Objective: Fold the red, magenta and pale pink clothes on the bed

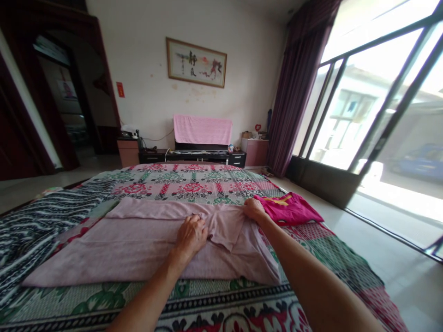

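A pale pink short-sleeved shirt (131, 251) lies spread lengthwise on the patterned bedspread (194, 186), its far side folded inward and one sleeve laid across the body. My left hand (193, 234) rests on the middle of the shirt beside that sleeve, fingers curled and closed on the cloth. At the far right edge, my right hand (254, 210) grips the shirt by the shoulder end, its fingertips partly hidden. Just past this hand sits a folded magenta garment (290, 208) with a yellow trim.
A black-and-white striped cloth (20, 240) is bunched along the left side. Beyond the bed stands a low black cabinet (237, 159) with a pink towel (202, 129) draped over a screen. Glass doors (356, 106) and tiled floor are on the right.
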The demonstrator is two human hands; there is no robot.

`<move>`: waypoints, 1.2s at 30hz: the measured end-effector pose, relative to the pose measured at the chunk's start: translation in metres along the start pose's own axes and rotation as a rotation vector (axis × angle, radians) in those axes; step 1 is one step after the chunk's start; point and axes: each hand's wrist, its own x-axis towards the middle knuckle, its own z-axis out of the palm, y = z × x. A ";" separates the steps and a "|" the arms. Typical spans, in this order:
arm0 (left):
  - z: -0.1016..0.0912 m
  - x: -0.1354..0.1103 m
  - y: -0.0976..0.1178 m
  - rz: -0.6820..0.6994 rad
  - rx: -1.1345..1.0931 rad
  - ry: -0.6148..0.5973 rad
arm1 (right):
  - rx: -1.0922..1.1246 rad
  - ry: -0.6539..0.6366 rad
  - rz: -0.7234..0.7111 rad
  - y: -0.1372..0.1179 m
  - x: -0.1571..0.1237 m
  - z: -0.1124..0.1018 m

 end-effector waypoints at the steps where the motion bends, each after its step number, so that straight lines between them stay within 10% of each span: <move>1: 0.002 -0.001 0.000 0.000 0.000 -0.002 | -0.002 0.010 0.008 0.000 -0.001 0.001; 7: -0.003 0.003 -0.002 -0.051 -0.165 0.053 | -0.025 0.073 -0.022 -0.004 -0.013 -0.004; 14: -0.017 0.010 -0.034 -0.372 -0.208 0.142 | 0.063 0.141 -0.387 -0.031 -0.028 0.003; 24: -0.004 0.007 -0.046 -0.229 -0.177 0.104 | 0.306 0.086 -0.855 -0.052 -0.064 0.034; 36: 0.004 0.008 -0.044 -0.095 -0.107 0.086 | 0.390 0.032 -1.031 -0.071 -0.079 0.033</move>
